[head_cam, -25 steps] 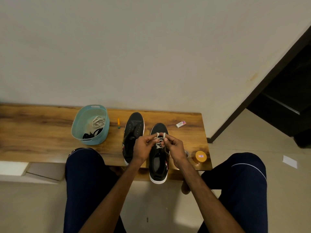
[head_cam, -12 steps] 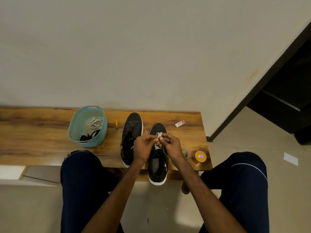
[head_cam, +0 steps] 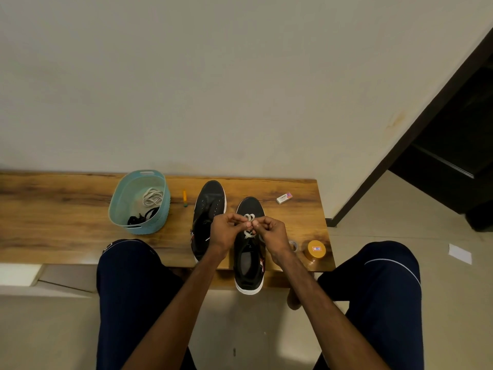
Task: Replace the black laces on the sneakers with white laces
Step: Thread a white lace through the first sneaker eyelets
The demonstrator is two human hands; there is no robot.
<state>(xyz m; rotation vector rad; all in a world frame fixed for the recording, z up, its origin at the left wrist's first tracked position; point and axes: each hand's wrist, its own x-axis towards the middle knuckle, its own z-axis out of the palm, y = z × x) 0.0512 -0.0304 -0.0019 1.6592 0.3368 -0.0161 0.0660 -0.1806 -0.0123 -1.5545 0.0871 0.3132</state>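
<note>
Two black sneakers stand side by side on a wooden bench (head_cam: 66, 225). The right sneaker (head_cam: 249, 265) hangs its heel over the front edge and carries a white lace (head_cam: 249, 217). My left hand (head_cam: 226, 233) and my right hand (head_cam: 270, 233) meet over its tongue, each pinching a small loop of that lace. The left sneaker (head_cam: 209, 201) has bare eyelets and no lace that I can see. A teal basket (head_cam: 117, 209) to the left holds a coiled white lace (head_cam: 152, 196) and black laces (head_cam: 142, 217).
A small orange marker (head_cam: 184, 198) lies between basket and sneakers. A white eraser box (head_cam: 284, 198) sits at the back right, an orange-lidded jar (head_cam: 315, 249) and a tape roll (head_cam: 293, 245) at the bench's right front corner. My knees flank the bench; a dark doorway opens right.
My hands have stayed over the right sneaker, and the two white lace loops now stand up between my fingertips. The view has shifted slightly.
</note>
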